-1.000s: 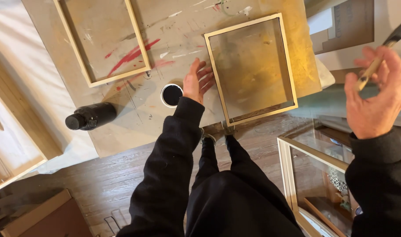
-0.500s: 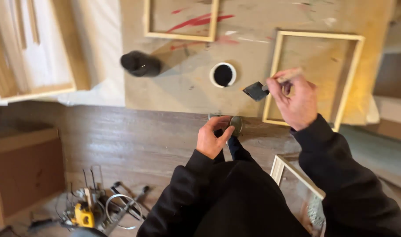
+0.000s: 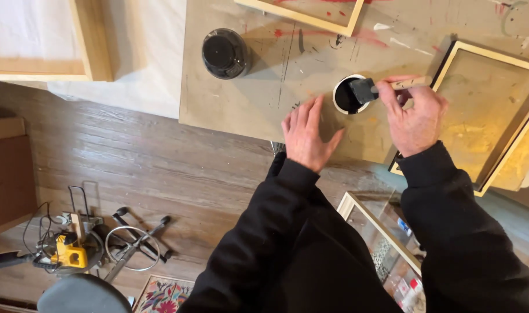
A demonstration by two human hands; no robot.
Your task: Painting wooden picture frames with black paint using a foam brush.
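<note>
Paint-stained worktop [image 3: 247,110]: right hand [image 3: 415,119] grips brush [image 3: 380,88] by its stiff handle, soft foam tip (prob. drippy) in cup [image 3: 348,95]; left hand [image 3: 308,133] flat, empty, beside cup.

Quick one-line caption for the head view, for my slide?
Right hand dips a foam brush into a cup of black paint while the left hand rests flat on the board.

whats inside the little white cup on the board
The white cup holds black paint. The foam brush in the right hand sits over its right side, covering the paint and rim there. Depth cannot be seen.
</note>
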